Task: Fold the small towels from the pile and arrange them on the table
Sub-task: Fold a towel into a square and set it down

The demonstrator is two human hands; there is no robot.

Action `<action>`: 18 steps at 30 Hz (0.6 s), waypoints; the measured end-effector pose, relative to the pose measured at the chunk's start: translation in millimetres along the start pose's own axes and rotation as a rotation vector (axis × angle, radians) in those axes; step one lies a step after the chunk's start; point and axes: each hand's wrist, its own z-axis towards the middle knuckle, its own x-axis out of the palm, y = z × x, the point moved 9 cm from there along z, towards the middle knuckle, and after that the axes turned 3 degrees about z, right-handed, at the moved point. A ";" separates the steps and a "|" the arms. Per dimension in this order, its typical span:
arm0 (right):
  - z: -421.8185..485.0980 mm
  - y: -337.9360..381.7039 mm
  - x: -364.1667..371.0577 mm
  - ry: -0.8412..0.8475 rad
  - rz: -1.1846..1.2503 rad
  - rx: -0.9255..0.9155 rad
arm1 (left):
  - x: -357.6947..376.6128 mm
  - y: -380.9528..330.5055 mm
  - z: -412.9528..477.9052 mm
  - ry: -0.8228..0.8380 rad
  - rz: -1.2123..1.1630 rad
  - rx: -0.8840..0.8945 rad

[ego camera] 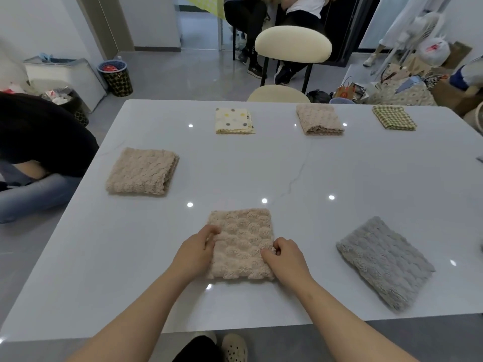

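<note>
A folded beige fluffy towel lies on the white table near its front edge. My left hand grips the towel's left edge with curled fingers. My right hand pinches its right edge. Five other folded towels are spread out on the table: a beige one at mid left, a grey one at the right front, a white dotted one, another beige one and a green checked one along the far edge.
Two cream chairs stand past the far edge, with seated people behind them. A person in black crouches on the floor at the left. Bags and clutter fill the far right corner. A patterned bin stands at the far left.
</note>
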 end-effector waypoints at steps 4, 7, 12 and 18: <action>-1.3 1.1 0.5 -0.003 -0.021 -0.014 | -3.2 2.9 0.1 0.018 -0.034 0.005; -2.4 0.5 -2.7 -0.013 0.050 -0.001 | -3.4 0.3 -0.3 -0.011 -0.017 -0.002; -7.1 -4.8 -8.4 -0.059 0.201 0.080 | -21.9 -27.8 -5.4 -0.167 0.228 0.067; -6.0 -10.0 -25.8 -0.086 0.184 0.044 | -4.1 -72.4 2.4 -0.134 0.293 0.252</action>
